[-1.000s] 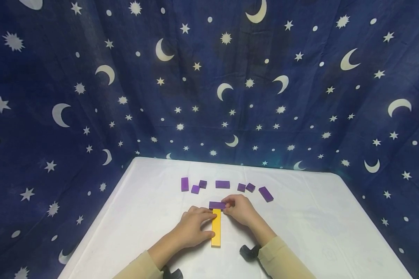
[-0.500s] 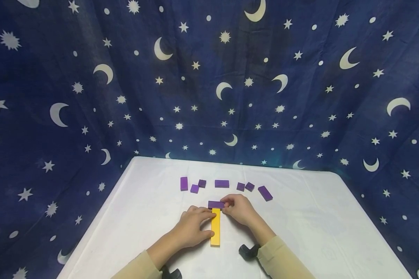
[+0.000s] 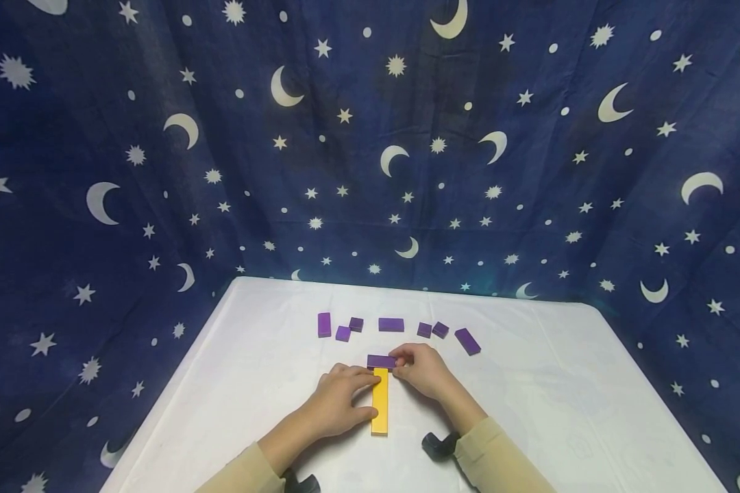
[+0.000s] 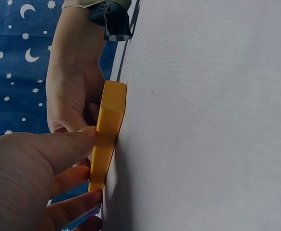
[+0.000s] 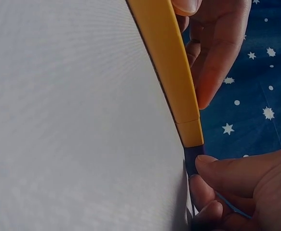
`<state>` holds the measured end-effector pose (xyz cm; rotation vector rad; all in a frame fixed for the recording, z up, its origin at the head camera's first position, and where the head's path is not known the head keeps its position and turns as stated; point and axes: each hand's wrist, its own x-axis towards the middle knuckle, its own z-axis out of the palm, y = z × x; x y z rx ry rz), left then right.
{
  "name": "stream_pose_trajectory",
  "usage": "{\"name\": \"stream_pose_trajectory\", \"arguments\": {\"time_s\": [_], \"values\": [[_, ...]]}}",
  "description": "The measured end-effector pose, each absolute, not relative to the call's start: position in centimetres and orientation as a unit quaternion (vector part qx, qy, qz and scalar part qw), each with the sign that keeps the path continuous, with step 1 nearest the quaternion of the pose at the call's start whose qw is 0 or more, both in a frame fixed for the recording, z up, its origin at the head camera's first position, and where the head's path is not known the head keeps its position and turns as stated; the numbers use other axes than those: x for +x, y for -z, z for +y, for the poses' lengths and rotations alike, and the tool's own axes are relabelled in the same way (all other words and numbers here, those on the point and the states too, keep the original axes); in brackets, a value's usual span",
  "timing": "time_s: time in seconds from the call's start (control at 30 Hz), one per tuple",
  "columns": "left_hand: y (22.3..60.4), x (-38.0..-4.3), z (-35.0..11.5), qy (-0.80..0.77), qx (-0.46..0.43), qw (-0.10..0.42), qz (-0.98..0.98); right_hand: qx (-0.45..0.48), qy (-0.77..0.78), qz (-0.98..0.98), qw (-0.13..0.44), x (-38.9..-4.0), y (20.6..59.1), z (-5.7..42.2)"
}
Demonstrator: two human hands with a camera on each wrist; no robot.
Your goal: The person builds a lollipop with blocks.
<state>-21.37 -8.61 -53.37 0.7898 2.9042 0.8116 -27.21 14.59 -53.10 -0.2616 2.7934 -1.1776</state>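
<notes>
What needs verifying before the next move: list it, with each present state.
1. Nearest purple block in the right hand's pinch: ok.
2. Left hand touching the yellow bar: ok.
3. Yellow bar's far end against the nearest purple block: ok, no gap shows in the right wrist view.
4. Nearest purple block centred across the yellow bar: cannot tell, the right hand covers one end.
5. Other purple blocks apart from both hands: ok.
6. Right hand free for another block: not ok.
</notes>
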Motion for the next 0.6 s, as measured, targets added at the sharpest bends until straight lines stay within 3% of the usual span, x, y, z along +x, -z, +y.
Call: {"name": "stream_pose_trajectory", "arguments": {"time_s": [0.6], "values": [[53.11, -21.52, -8.83, -0.291, 0.246, 0.027, 0.924, -0.081, 0.396, 0.913, 0.053, -27.35, 53.33, 14.71]]}}
